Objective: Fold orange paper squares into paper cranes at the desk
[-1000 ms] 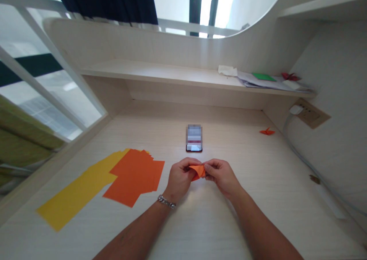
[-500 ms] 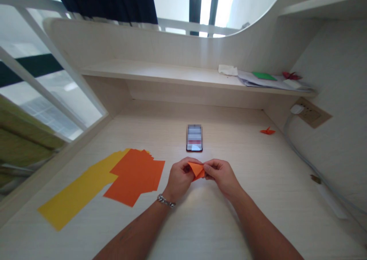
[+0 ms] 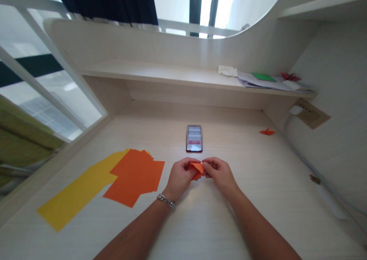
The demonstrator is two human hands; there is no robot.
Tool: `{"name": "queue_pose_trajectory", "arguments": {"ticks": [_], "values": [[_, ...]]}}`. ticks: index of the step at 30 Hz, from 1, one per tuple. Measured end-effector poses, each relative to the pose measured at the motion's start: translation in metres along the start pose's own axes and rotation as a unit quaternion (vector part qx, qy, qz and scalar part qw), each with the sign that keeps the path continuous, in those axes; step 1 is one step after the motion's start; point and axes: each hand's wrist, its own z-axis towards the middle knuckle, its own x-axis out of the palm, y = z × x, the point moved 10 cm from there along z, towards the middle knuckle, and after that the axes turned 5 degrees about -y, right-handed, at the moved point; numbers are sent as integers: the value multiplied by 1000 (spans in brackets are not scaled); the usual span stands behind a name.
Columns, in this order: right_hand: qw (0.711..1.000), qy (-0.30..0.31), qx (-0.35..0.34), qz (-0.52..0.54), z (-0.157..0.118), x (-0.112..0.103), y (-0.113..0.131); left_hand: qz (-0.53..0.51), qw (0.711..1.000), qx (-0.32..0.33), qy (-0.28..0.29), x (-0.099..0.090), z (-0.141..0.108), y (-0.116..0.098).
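A small folded piece of orange paper (image 3: 196,170) is held between my two hands, just above the desk. My left hand (image 3: 180,176) grips its left side, the thumb lying over the front of the paper. The fingertips of my right hand (image 3: 218,173) pinch its right edge. Parts of the folds are hidden behind my fingers. Just beyond the hands a phone (image 3: 194,138) lies with its screen lit and blurred. Left of my left hand, several orange sheets (image 3: 137,176) are spread out, overlapping yellow sheets (image 3: 71,197).
A small folded orange paper figure (image 3: 267,131) lies at the desk's right. Papers (image 3: 266,81), a green sheet (image 3: 263,77) and a red folded figure (image 3: 290,76) rest on the shelf (image 3: 160,72). From the wall socket (image 3: 311,114) a grey cable (image 3: 304,157) runs down the right side.
The orange paper shows a smaller face, and my left thumb has moved onto its front. My right hand has shifted slightly left and still pinches the right edge.
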Motion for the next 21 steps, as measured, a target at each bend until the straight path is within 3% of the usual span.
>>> {"name": "queue_pose_trajectory", "arguments": {"ticks": [5, 14, 21], "values": [[994, 32, -73, -74, -9, 15, 11, 73, 994, 34, -70, -17, 3, 1], [970, -30, -132, -204, -8, 3, 20, 78, 996, 40, -6, -1, 2, 3], [951, -71, -138, -267, -10, -1, 24, 93, 994, 56, -24, -2, 2, 0]]}}
